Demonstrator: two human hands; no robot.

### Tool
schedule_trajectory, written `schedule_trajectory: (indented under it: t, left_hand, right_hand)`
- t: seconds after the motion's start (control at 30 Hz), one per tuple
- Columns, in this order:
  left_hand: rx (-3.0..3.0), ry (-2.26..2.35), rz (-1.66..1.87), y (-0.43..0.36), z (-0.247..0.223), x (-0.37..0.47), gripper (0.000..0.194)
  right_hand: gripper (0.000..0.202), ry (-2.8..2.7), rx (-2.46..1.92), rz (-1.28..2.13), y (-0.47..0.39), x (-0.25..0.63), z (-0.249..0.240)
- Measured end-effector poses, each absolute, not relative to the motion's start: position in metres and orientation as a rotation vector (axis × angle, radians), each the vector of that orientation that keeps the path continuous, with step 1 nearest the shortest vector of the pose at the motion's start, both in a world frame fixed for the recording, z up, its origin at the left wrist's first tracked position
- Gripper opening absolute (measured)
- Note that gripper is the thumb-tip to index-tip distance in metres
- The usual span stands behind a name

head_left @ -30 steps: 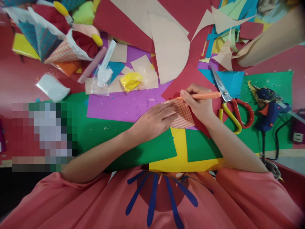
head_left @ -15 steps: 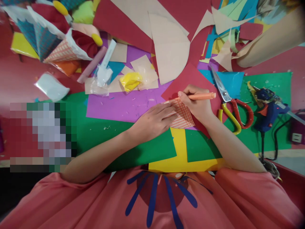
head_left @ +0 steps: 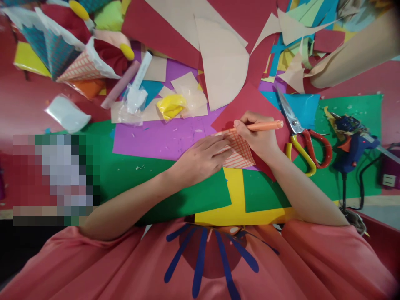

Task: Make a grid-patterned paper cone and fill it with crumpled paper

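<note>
Grid-lining, I'd say: right hand [head_left: 261, 137] grips slim orange plastic marker [head_left: 267, 125], left hand [head_left: 200, 159] flat on orange-gridded cream paper piece [head_left: 241, 151] (outline half covered); next stroke needs it steady.

A red table [head_left: 18, 100], seen from above, catches soft light with a pale sheen at far left and has a beige edge [head_left: 6, 214], with a dark area [head_left: 18, 243] at lower left and, lower right, a grey patch [head_left: 383, 206] beside an unclear red surface [head_left: 386, 241].

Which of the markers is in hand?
The orange marker, gripped in the right hand at the checked paper; the white marker lies beside the pink cylinder.
</note>
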State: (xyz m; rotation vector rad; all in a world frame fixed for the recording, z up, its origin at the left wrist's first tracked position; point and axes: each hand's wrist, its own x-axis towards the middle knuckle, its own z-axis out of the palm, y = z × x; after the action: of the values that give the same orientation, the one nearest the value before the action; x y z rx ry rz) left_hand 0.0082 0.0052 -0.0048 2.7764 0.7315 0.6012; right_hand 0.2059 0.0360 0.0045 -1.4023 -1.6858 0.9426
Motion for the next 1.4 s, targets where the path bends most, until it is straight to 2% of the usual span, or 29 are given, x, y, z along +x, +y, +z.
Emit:
schedule_trajectory:
  t: [0.47,0.67,1.13,1.4]
  left_hand:
    - [2.755,0.807,0.597,0.0064,-0.0057,0.0063,0.027]
    - [2.733,0.869,0.546,0.0089,-0.0076,0.0042,0.030]
    - [2.705,0.883,0.510,0.0075,-0.0078,0.0047,0.033]
    - [2.760,0.864,0.545,0.0081,-0.0062,0.0053,0.033]
  right_hand:
    - [0.031,-1.442,-1.278,1.066,0.0365,0.2068,0.0036]
    - [0.019,-1.514,-1.277,0.996,0.0365,0.2080,0.0028]
    - [0.019,-1.644,-1.335,0.979,0.0366,0.2066,0.0014]
    - [0.025,-1.643,-1.311,0.976,0.0368,0.2062,0.0020]
